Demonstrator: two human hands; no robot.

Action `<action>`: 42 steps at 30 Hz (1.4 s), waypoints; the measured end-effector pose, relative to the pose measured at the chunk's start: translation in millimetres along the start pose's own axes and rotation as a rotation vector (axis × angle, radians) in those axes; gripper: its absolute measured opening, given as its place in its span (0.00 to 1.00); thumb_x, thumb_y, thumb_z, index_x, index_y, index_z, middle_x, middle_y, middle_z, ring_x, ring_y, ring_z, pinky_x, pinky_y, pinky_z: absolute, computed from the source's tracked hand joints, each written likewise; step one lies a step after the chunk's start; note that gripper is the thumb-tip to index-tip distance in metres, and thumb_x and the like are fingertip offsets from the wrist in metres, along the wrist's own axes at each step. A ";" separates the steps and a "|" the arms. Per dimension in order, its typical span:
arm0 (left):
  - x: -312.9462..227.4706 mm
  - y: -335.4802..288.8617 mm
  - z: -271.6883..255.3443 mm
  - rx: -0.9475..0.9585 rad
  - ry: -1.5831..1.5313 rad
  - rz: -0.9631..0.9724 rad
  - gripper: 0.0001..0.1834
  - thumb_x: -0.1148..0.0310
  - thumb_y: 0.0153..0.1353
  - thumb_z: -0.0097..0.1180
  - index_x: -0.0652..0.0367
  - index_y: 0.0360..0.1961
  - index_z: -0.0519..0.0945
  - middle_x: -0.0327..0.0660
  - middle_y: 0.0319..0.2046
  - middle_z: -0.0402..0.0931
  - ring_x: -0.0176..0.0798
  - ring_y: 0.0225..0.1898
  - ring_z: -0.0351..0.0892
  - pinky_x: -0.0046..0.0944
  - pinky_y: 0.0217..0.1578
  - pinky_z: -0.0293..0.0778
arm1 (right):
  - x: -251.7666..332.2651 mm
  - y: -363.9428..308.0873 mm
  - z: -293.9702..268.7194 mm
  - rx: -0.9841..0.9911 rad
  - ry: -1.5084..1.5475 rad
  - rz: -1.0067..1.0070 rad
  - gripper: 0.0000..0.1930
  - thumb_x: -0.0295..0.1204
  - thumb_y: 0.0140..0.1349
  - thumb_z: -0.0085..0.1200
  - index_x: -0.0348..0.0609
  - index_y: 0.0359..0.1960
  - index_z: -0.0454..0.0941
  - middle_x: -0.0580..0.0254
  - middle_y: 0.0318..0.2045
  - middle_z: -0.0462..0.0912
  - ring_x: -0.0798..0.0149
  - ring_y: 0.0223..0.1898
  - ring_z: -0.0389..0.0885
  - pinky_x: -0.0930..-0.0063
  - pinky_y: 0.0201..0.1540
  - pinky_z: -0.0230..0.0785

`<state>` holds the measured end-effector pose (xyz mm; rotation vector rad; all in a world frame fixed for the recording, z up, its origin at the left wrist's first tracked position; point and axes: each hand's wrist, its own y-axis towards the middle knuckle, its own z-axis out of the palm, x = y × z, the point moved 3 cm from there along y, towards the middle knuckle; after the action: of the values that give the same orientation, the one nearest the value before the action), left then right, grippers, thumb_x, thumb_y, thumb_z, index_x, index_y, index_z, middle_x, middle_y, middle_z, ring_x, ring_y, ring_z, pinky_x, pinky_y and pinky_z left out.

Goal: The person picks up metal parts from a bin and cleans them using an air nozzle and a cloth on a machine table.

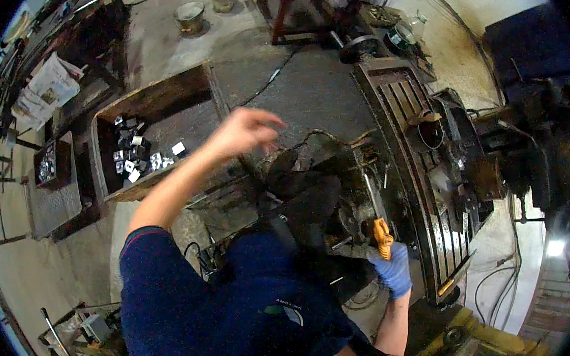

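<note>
My left hand (251, 133) is bare and slightly blurred. It is stretched out over the dark floor area, beyond the right side of a box, with its fingers apart and nothing visible in them. My right hand (393, 270) wears a blue-grey glove and is closed around a tool with an orange handle (381, 236). A long, straight metal shaft (372, 196) runs from that handle away from me; its exact kind is unclear. Beside the tool lies a slotted machine table (416, 164). Dark, greasy machine parts (366, 159) lie around the shaft's far end.
The low, open box (153, 99) on the left holds several small, shiny metal pieces (134, 176). Two buckets (189, 18) stand farther back. A cable (268, 79) crosses the floor. Dark machinery (540, 126) rises at right, and a smaller bin (50, 163) sits at far left.
</note>
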<state>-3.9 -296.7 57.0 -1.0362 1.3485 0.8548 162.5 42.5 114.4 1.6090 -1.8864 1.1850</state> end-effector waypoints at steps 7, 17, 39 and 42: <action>77.3 -37.3 -159.8 -0.240 1.132 -0.039 0.15 0.71 0.46 0.53 0.55 0.38 0.79 0.48 0.30 0.78 0.51 0.33 0.77 0.47 0.34 0.73 | -45.2 0.8 7.4 0.030 -0.095 -0.010 0.14 0.35 0.47 0.62 0.37 0.30 0.75 0.65 0.16 0.74 0.76 0.20 0.67 0.74 0.23 0.63; 133.9 -48.6 -154.8 0.038 1.469 -0.343 0.16 0.55 0.43 0.58 0.58 0.24 0.80 0.50 0.29 0.78 0.51 0.34 0.78 0.47 0.35 0.74 | -37.5 -9.7 -5.0 -0.030 -0.109 0.033 0.16 0.38 0.48 0.61 0.36 0.31 0.75 0.63 0.19 0.77 0.75 0.21 0.69 0.74 0.25 0.65; -41.6 65.6 96.9 0.352 -0.735 0.101 0.10 0.68 0.55 0.55 0.64 0.33 0.72 0.47 0.31 0.76 0.45 0.32 0.78 0.44 0.37 0.74 | 2.1 -22.0 -12.3 -0.043 -0.210 -0.148 0.23 0.50 0.48 0.55 0.46 0.38 0.75 0.47 0.25 0.78 0.46 0.28 0.77 0.60 0.32 0.70; -32.1 67.7 155.8 0.485 -0.583 0.020 0.08 0.72 0.53 0.55 0.63 0.29 0.70 0.44 0.28 0.75 0.42 0.30 0.78 0.42 0.36 0.74 | -12.6 -25.4 -22.5 -0.061 -0.463 -0.045 0.23 0.53 0.50 0.51 0.42 0.29 0.76 0.49 0.21 0.78 0.48 0.25 0.76 0.61 0.29 0.68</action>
<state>-15.6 -125.1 73.4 -0.3526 0.9889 0.7175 184.6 68.5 126.4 2.0087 -2.1148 0.7701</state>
